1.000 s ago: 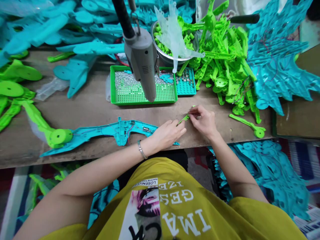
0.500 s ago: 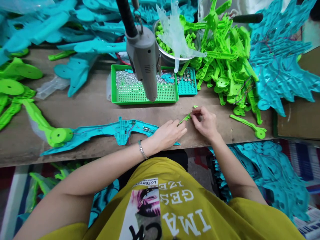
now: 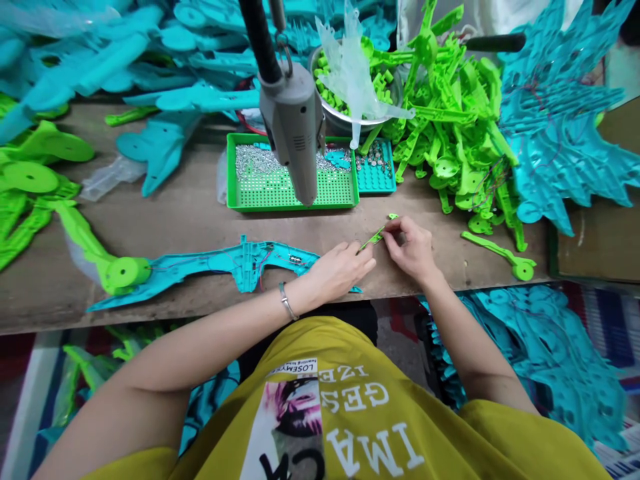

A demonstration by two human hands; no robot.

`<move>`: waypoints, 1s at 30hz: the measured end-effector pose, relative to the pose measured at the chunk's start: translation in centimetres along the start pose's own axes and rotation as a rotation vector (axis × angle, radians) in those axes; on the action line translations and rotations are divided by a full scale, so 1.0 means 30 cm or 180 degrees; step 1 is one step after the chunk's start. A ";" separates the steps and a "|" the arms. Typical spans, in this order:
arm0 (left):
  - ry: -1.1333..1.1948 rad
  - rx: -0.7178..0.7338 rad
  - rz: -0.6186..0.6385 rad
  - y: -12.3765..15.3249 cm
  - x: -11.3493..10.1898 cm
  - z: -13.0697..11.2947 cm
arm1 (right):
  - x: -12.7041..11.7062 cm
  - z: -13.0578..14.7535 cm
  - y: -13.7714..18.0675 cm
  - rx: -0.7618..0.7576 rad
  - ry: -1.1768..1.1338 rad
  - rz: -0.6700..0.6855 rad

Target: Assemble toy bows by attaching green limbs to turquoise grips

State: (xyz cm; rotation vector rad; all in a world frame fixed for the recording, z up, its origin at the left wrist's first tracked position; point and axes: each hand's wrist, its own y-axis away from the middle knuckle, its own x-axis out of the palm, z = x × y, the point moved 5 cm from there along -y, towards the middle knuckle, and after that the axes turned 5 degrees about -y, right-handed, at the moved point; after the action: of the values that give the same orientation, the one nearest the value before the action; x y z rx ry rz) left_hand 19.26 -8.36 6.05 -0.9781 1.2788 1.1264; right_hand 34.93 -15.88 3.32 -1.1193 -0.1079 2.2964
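My left hand [image 3: 340, 268] and my right hand [image 3: 411, 245] meet near the wooden bench's [image 3: 190, 220] front edge, both pinched on a small thin green plastic piece [image 3: 376, 233]. The left holds its lower end, the right its upper end. A long teal plastic part [image 3: 220, 263] with wires and small metal bits lies flat just left of my left hand. A green disc-ended arm [image 3: 107, 263] sits joined at its left end.
A grey powered screwdriver [image 3: 295, 133] hangs above a green tray of screws [image 3: 285, 190]. A small teal tray [image 3: 374, 172] and a metal bowl of green bits [image 3: 345, 93] stand behind. Green parts [image 3: 450, 133] pile at the right, teal parts [image 3: 560, 127] beyond and at the back left.
Both hands stay pinched on the small green piece, with only slight finger shifts. The view has drifted a little.
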 end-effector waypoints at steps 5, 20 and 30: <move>0.0024 -0.0015 -0.0012 0.002 -0.003 0.002 | -0.003 0.011 0.002 -0.0282 0.0183 0.0139; 0.0067 -0.0006 -0.0022 -0.002 -0.005 0.008 | 0.058 0.065 0.095 -0.1462 0.1887 0.0761; 0.0398 -0.0332 -0.0155 0.037 0.020 0.039 | -0.017 0.019 0.076 -0.0665 0.0726 0.0133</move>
State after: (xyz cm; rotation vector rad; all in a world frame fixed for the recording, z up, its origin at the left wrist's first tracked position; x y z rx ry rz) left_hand 18.39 -6.95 5.61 -1.1669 1.2987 1.1178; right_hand 33.71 -17.95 3.33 -1.4945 -0.2422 2.2137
